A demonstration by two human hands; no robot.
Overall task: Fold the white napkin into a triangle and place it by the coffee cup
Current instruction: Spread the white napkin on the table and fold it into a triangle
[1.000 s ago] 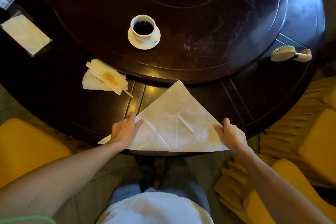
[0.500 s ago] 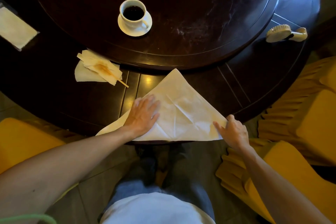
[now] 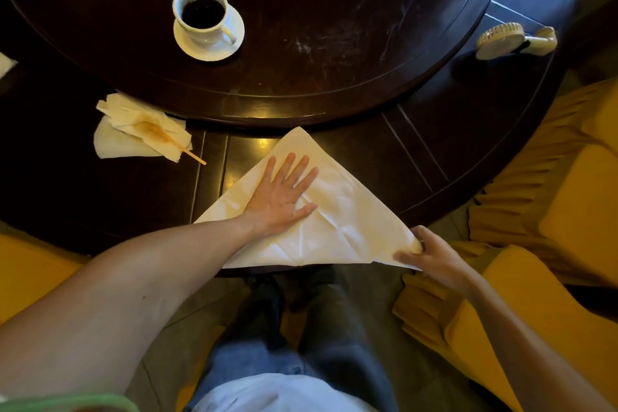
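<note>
The white paper napkin [image 3: 337,221], already folded into a triangle, lies at the table's near edge, lower centre of frame. The left hand [image 3: 282,197] presses it flat, fingers spread. The right hand [image 3: 431,256] pinches its right corner. Remaining: placement by the white coffee cup [image 3: 200,15] on its saucer, upper left.

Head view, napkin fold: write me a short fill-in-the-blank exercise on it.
1. The napkin is folded into a ____.
2. The left hand lies ____ on the napkin.
3. The right hand pinches the napkin's ____ corner.
4. The cup stands on a ____.

Missing words: triangle; flat; right; saucer
</note>
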